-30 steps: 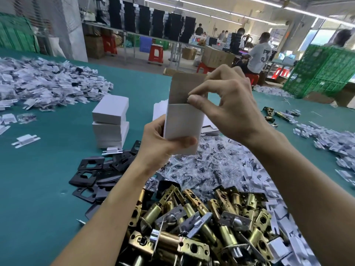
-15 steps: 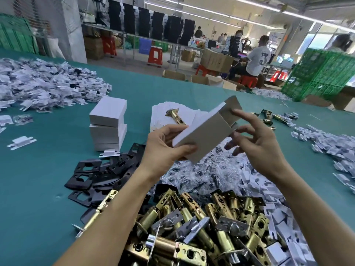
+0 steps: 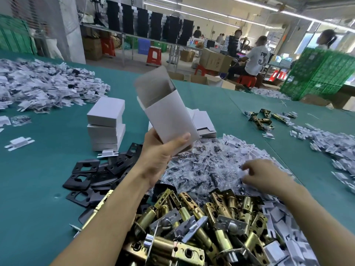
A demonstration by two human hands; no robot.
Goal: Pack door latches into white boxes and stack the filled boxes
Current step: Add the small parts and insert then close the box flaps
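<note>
Three closed white boxes [image 3: 105,123] stand stacked left, green table [image 3: 38,189] showing around them. Left hand [image 3: 159,152] clasps the open box [image 3: 169,116] aloft, flap up. Right hand [image 3: 263,175] touches plastic bags [image 3: 201,169], grasp unclear; latches [image 3: 192,227] crowd the near edge.

1. Bright, even light falls from long ceiling tubes [image 3: 211,14] and a washed-out window [image 3: 307,42] at far right.
2. Shadows on the green desk [image 3: 38,189] are soft and faint. The white box [image 3: 169,120] looks grey inside its open top.
3. Small glints sit on the brass latches [image 3: 192,217] and the clear bags [image 3: 201,169].
4. The right hand [image 3: 267,175] is smeared with blur, and the distant workers [image 3: 256,58] look soft.
5. Wide-angle distortion bends lines near the edges.
</note>
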